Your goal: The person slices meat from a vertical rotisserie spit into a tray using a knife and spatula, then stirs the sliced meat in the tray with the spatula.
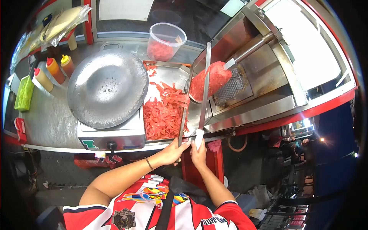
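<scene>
My right hand (198,155) is wrapped round the white handle of a long knife (206,84), its narrow blade pointing away from me in front of the meat cone. The red meat cone (218,78) lies on a metal spit (253,50), seemingly close to the blade; contact I cannot tell. My left hand (171,153) grips a long flat metal tool (182,128) whose exact kind is unclear. Red meat strips (163,119) are heaped beside that tool, some at its far end, in a metal tray (174,69).
A round domed griddle (107,88) on a stove (111,138) stands left of the tray. Behind are a clear plastic tub (166,40) with red meat, several sauce bottles (56,71), and a green container (24,93). The steel grill housing (264,73) borders the right side.
</scene>
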Motion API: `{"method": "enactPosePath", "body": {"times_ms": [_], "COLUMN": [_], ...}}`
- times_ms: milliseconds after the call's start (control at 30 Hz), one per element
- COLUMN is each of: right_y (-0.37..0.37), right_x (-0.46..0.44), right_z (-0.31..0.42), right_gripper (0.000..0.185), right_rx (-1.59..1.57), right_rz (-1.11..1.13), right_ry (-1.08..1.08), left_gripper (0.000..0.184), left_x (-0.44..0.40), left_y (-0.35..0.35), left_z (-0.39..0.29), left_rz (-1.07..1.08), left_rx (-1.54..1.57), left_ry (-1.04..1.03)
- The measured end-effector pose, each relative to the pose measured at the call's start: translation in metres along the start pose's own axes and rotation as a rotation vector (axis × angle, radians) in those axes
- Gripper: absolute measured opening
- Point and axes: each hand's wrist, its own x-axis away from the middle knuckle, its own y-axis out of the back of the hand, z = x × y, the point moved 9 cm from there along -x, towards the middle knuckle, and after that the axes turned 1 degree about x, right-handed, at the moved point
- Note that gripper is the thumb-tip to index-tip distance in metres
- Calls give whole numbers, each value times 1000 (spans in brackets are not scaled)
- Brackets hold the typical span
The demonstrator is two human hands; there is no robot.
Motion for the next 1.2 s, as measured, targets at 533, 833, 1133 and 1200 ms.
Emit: {"method": "enactPosePath", "body": {"times_ms": [533, 833, 1133, 1200], "right_y": [8, 51, 183, 184], "right_x": [-32, 1, 96, 81], "right_z": [37, 20, 5, 32], "right_gripper": [25, 25, 30, 29], "right_rx": [235, 401, 562, 592], "right_rz": [58, 127, 286, 320], "right_ry": [52, 38, -154, -237], "left_gripper": [47, 48, 50, 50], "left_x": [-26, -31, -16, -17], "left_y": [4, 9, 15, 17], "left_z": [-22, -23, -29, -28], "left_rz": [23, 24, 459, 420], "left_rx": [134, 467, 1002, 943], "left_ry": [49, 203, 208, 219]}}
